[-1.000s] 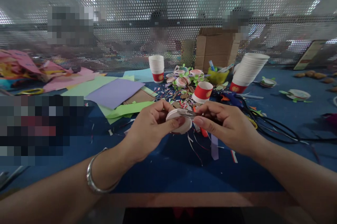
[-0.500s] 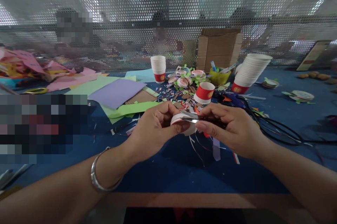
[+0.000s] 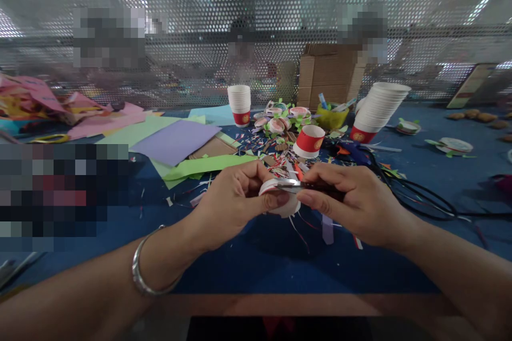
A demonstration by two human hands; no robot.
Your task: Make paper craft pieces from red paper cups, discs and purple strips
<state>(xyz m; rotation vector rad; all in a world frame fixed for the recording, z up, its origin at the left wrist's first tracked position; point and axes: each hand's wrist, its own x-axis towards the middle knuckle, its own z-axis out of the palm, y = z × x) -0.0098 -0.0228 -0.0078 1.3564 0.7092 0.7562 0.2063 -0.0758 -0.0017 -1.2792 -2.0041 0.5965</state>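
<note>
My left hand (image 3: 242,191), a silver bangle at its wrist, is closed on a white paper cup piece (image 3: 291,206) with a red edge. The thumb and curled fingers hide part of it. My right hand (image 3: 352,199) grips small scissors (image 3: 288,185), whose metal blades point left and lie against the rim of the cup piece. Its fingers cover most of the dark handles. Just beyond both hands stands a short red and white cup section (image 3: 310,141) among paper scraps.
Stacked paper cups (image 3: 380,111) lean at the back right, with another stack (image 3: 239,105) at the back middle. Between them sit small paper turtles (image 3: 278,123) and a yellow container (image 3: 333,117). Coloured paper sheets (image 3: 176,141) spread leftward. A black cable (image 3: 424,191) loops at right.
The scissor blades look closer together now, and the cup piece shows more of its white underside below the left thumb. Both hands stay in nearly the same place.
</note>
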